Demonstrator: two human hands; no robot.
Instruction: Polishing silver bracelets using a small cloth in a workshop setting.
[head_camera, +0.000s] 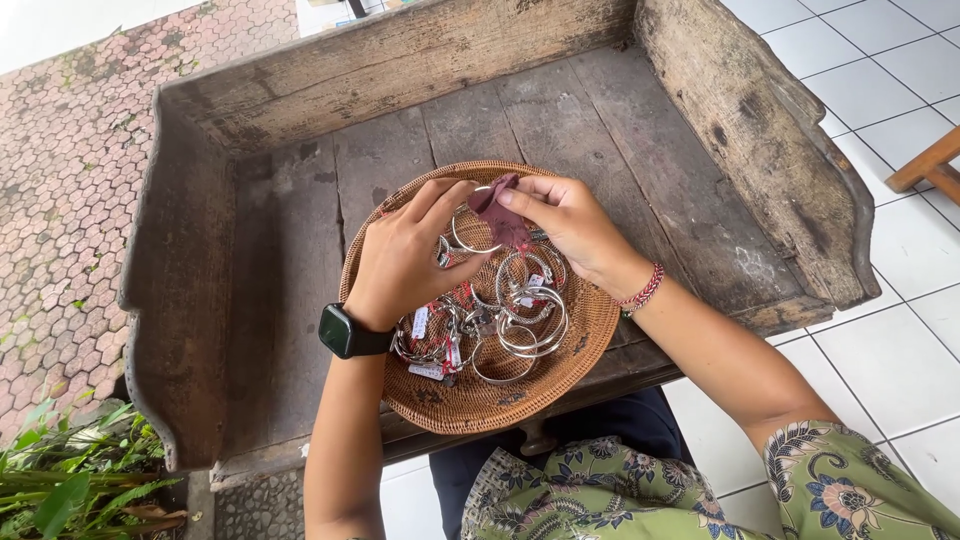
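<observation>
Head view: left hand (405, 255) holds bangle (470, 238); right hand (565, 218) rubs cloth (503, 215).

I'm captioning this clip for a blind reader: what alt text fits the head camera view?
Over a round woven basket of silver bangles, the left hand holds one silver bangle while the right hand presses a dark red cloth to it. The basket sits on a worn wooden tray table.

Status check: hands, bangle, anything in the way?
Left hand holds silver bangle. Right hand presses maroon cloth on it. Woven tray beneath; nothing blocking.
</observation>
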